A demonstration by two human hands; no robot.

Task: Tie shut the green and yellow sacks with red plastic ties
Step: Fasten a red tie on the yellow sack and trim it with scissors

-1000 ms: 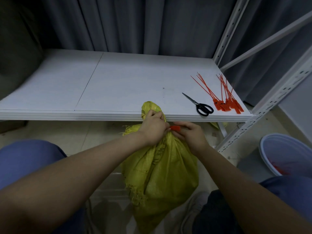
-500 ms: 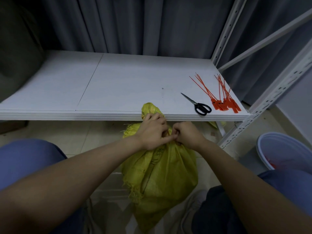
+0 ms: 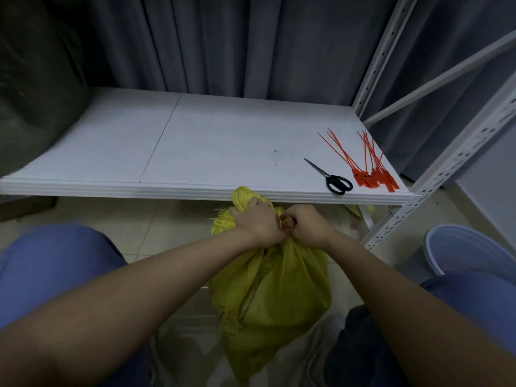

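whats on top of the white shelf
On the white shelf board, black-handled scissors and a bunch of red plastic ties lie near the right front corner. A dark bulky shape hides its left end.

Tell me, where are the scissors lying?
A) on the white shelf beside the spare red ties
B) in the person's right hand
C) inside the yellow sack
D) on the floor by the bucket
A: the scissors lie on the white shelf, just left of the spare red ties.
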